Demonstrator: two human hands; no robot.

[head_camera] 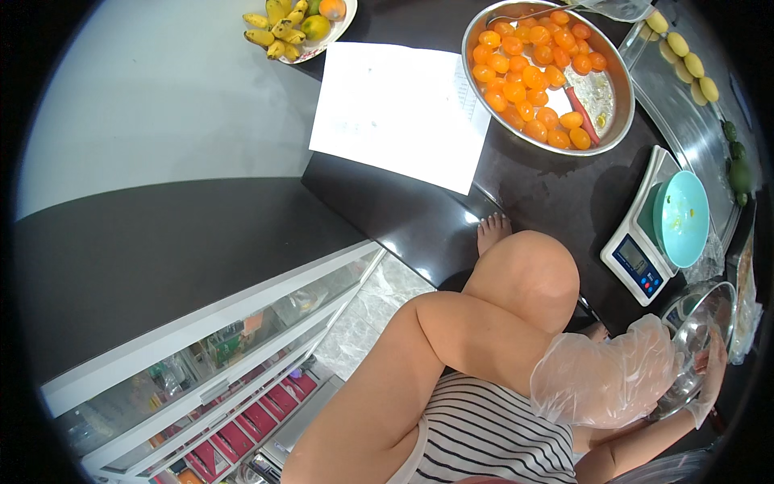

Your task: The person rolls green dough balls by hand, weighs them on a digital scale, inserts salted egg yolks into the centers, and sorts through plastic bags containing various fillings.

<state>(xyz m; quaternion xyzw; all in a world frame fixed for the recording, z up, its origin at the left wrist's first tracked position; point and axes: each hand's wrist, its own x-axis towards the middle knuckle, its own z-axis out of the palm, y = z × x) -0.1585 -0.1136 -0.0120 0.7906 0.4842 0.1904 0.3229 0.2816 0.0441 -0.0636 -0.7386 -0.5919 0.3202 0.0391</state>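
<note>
At the lower right a shiny metal bowl [684,396] has both my hands at it. My left hand [629,375], inside a loose, crumpled clear plastic glove, is against the bowl's near left side; its fingers are hidden. My right hand [715,357], also in a clear glove, is over the bowl's right side with its fingertips bent inward. What the fingers touch is unclear. Just beyond the bowl, a white digital scale [612,254] bears a turquoise bowl [682,221] with a few small yellow-green bits in it.
A large steel basin [629,115] holds many orange tomatoes [532,77] and a red-handled tool [582,115]. On a metal tray [683,130] lie pale oval fruits [694,65] and green ones [738,175]. Paper sheets [399,115], a fruit plate [338,30] and drawers [230,363] lie left.
</note>
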